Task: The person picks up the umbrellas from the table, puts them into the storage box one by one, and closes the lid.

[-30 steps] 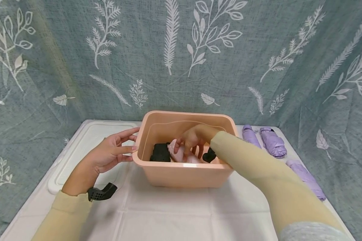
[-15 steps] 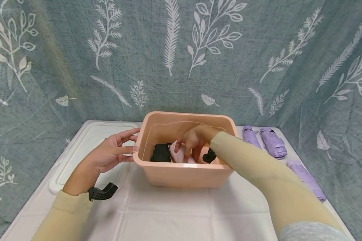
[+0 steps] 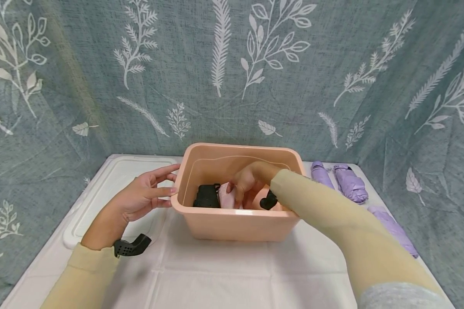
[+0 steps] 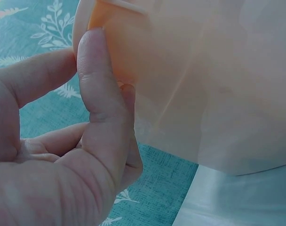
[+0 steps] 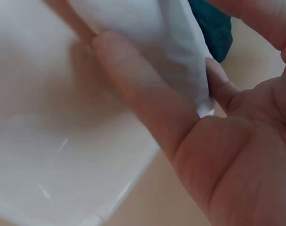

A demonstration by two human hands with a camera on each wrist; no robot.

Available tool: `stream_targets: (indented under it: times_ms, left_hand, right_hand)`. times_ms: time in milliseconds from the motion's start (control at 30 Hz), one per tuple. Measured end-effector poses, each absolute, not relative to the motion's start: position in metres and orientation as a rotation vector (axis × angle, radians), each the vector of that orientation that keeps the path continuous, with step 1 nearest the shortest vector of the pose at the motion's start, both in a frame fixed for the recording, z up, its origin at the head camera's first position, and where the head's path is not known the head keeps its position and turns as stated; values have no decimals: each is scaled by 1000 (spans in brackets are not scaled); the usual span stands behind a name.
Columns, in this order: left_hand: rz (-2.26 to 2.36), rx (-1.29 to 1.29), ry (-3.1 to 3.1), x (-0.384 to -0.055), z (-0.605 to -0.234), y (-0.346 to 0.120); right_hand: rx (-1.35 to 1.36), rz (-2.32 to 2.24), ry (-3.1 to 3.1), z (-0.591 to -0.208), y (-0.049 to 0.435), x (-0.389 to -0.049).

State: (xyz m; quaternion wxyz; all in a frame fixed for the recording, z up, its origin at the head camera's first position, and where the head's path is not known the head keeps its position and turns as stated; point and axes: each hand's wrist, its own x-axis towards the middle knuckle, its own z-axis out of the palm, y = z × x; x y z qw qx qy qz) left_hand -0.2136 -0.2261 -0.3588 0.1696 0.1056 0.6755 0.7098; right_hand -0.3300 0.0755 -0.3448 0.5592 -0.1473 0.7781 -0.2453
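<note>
A peach plastic bin [image 3: 236,225] stands on the white-covered table. At its near-left corner, my left hand [image 3: 145,195] holds the rim, the thumb [image 4: 93,56] on the edge and the other fingers against the left outer wall. My right hand [image 3: 249,182] reaches down inside and grips a pale pink soft bundle [image 3: 226,198], thumb on one side and fingers on the other. In the right wrist view the bundle [image 5: 152,33] looks whitish and smooth; its full shape is hidden. Left of it in the bin lies a black bundle [image 3: 206,196] with a small loop.
A white lid [image 3: 100,201] lies flat at the left, partly under my left arm. Several purple rolled bundles [image 3: 349,183] lie along the table's right side, beyond my right forearm. Patterned green cloth [image 3: 197,64] hangs behind and at both sides.
My right hand's fingers have closed in on the pink bundle, which now looks narrower and more upright beside the black one. The left hand and the bin have hardly moved.
</note>
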Motion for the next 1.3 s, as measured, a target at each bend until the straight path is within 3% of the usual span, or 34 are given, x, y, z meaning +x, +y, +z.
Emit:
stream_targets:
  times_ms: [600, 1300]
  left_hand:
    - [2012, 290, 1922, -214, -358, -227]
    - [2003, 284, 1922, -216, -357, -228]
  right_hand:
    - [-277, -707, 1785, -373, 52, -342]
    - [-271, -682, 1829, -375, 49, -341]
